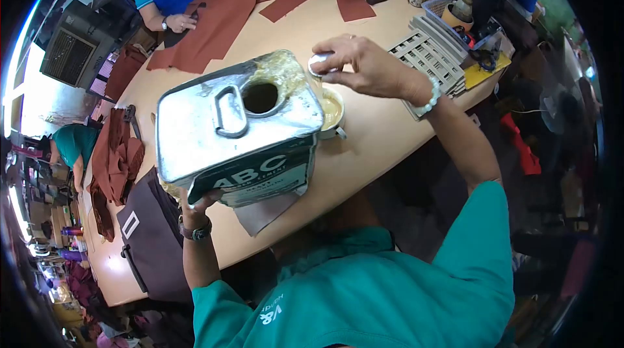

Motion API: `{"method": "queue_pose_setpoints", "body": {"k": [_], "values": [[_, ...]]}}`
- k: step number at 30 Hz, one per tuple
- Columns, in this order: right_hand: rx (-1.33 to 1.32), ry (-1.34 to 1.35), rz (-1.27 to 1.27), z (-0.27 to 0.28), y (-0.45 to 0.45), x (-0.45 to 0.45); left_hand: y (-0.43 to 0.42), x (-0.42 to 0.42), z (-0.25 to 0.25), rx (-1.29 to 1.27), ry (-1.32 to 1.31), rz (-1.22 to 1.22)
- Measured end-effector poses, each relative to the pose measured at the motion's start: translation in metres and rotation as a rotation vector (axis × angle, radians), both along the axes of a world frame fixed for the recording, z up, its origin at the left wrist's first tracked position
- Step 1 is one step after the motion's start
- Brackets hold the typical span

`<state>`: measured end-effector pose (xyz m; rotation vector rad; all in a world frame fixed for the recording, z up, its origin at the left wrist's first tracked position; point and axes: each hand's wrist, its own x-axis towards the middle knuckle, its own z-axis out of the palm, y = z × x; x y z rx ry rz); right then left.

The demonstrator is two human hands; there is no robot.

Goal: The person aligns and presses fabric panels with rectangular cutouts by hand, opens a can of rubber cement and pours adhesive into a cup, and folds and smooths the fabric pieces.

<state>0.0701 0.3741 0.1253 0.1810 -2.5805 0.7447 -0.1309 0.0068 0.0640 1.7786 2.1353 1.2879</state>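
A large metal can (188, 127) with a green label and a loop handle is tilted above the table, its round opening uncovered and yellowish residue around its top corner. My left hand (203, 200) supports the can at its lower left side; most of its fingers are hidden behind the can. To the right of the can, my right hand (364, 65) pinches a small round white cap (319, 64). Under the can's right corner stands a white cup (333, 114) holding a cream-coloured substance. A grey sheet (268, 213) lies beneath the can.
Brown-red cut pieces (221, 23) lie across the far table, near a co-worker's hand (181, 22). White slotted racks (429, 55) and a basket (484, 33) of tools stand at the right. Dark material (153, 237) lies at the left table end.
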Motion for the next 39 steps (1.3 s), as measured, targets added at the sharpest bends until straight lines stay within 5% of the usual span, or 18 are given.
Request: {"method": "queue_pose_setpoints", "body": {"k": [8,20,24,27,33,39], "values": [[0.143,0.035,-0.103,-0.073,-0.015,0.018,-0.007,0.012,0.002,0.145,-0.383,0.043],[0.499,-0.113,-0.049,-0.056,-0.035,0.068,-0.007,0.018,-0.012,0.235,-0.538,0.02],[0.355,0.048,-0.188,-0.006,-0.022,0.061,0.0,0.022,-0.012,0.257,-0.573,0.012],[-0.084,0.114,-0.158,0.055,-0.034,0.042,0.006,0.031,-0.004,0.24,-0.562,0.062],[-0.074,0.193,0.248,0.078,-0.072,-0.022,0.018,0.043,0.009,0.109,-0.575,0.243],[0.011,0.094,0.271,0.088,-0.09,-0.031,0.028,0.052,0.032,0.113,-0.575,0.265]]}}
